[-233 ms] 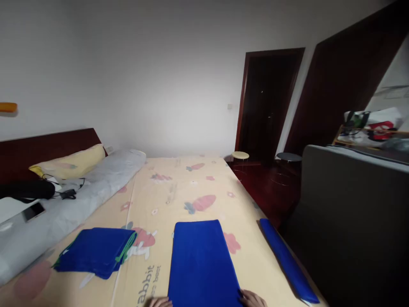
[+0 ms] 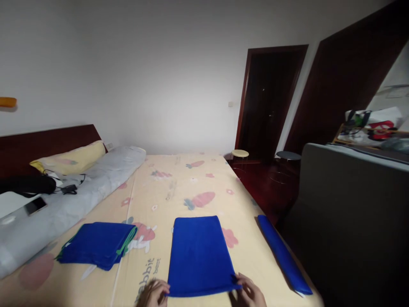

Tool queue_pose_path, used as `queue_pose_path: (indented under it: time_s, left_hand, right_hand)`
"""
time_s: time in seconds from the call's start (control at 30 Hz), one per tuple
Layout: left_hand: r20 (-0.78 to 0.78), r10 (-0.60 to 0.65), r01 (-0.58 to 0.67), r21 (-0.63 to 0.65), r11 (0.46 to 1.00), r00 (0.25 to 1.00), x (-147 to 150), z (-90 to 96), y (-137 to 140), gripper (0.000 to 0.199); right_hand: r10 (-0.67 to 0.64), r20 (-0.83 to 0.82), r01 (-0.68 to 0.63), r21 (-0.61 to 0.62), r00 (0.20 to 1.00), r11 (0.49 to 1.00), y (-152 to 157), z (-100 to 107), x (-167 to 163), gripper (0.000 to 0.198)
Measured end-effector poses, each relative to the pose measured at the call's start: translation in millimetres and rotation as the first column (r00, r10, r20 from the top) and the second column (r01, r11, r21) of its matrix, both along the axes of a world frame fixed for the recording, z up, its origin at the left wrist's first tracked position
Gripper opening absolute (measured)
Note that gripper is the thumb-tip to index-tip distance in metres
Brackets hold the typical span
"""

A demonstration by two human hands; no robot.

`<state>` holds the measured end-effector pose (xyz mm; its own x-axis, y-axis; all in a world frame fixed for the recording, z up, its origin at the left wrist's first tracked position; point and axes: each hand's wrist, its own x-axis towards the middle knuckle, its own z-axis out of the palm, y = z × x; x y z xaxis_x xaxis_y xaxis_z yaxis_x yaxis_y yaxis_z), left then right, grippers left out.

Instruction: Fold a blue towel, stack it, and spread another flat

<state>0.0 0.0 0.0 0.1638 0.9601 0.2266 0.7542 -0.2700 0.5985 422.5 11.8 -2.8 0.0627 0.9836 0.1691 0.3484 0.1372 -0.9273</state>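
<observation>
A flat blue rectangular cloth (image 2: pixel 200 253) lies spread on the pale yellow bedsheet printed with carrots and flowers (image 2: pixel 179 187), low in the middle of the view, at about 6 o'clock from the centre of the bed. The left hand (image 2: pixel 154 293) pinches the cloth's near left corner, fingers closed on the hem, and the right hand (image 2: pixel 251 291) pinches the near right corner in the same way, so the two hands sit well apart with the cloth's near edge stretched between them. From either hand the body of the cloth runs off toward 12 o'clock. Its long axis goes from the near edge toward the far wall, leaning very slightly to 1 o'clock, and the short edges lie across, roughly 9 to 3 o'clock. At 9 o'clock from this cloth, apart from it, sits a stack of folded blue cloths with a green edge showing (image 2: pixel 97 245), its corner pointing toward the person. At 3 o'clock, near the right side of the bed, lies a long narrow blue roll of cloth (image 2: pixel 283 256), slanting from 11 to 5 o'clock. Toward 10 o'clock a grey rolled quilt (image 2: pixel 60 204) runs along the dark wooden headboard (image 2: pixel 47 143), with a yellow pillow (image 2: pixel 68 160) behind it and a dark phone (image 2: pixel 34 206) on top.
</observation>
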Motion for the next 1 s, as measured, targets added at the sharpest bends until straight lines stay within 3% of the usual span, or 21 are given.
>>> queue_pose_path:
  time_s: [0.1,0.2,0.3,0.43,0.63,0.8,1.0]
  left_hand:
    - [0.326,0.109,-0.064,-0.145,0.987,0.939,10,6.0,5,0.012]
    - [0.412,0.157,-0.048,-0.262,0.964,0.897,15,16.2,13,0.011]
    - [0.287,0.170,-0.101,-0.241,0.965,0.943,19,31.1,20,0.012]
    - [0.067,0.198,-0.188,-0.129,0.974,0.978,27,42.3,24,0.020]
    - [-0.146,0.272,-0.277,-0.011,0.961,0.951,39,13.9,18,0.028]
    - [-0.222,0.323,-0.318,0.059,0.946,0.920,44,1.4,12,0.037]
    - [-0.281,0.189,-0.207,-0.034,0.978,0.941,52,29.7,4,0.035]
  right_hand:
    - [-0.033,-0.131,0.022,-0.086,0.991,0.996,2,16,-12,0.047]
    - [-0.098,-0.118,0.085,-0.112,0.988,0.990,6,26,-24,0.044]
    - [-0.143,-0.020,0.141,-0.087,0.989,0.986,13,29,-29,0.040]
    - [-0.186,0.245,0.193,-0.006,0.952,0.981,22,22,-28,0.038]
    - [-0.227,0.566,0.192,0.121,0.792,0.974,20,-5,-27,0.030]
    - [-0.321,0.649,0.214,0.241,0.689,0.947,21,-27,-31,0.037]
    - [-0.170,0.677,0.062,0.181,0.716,0.982,19,-25,-29,0.031]
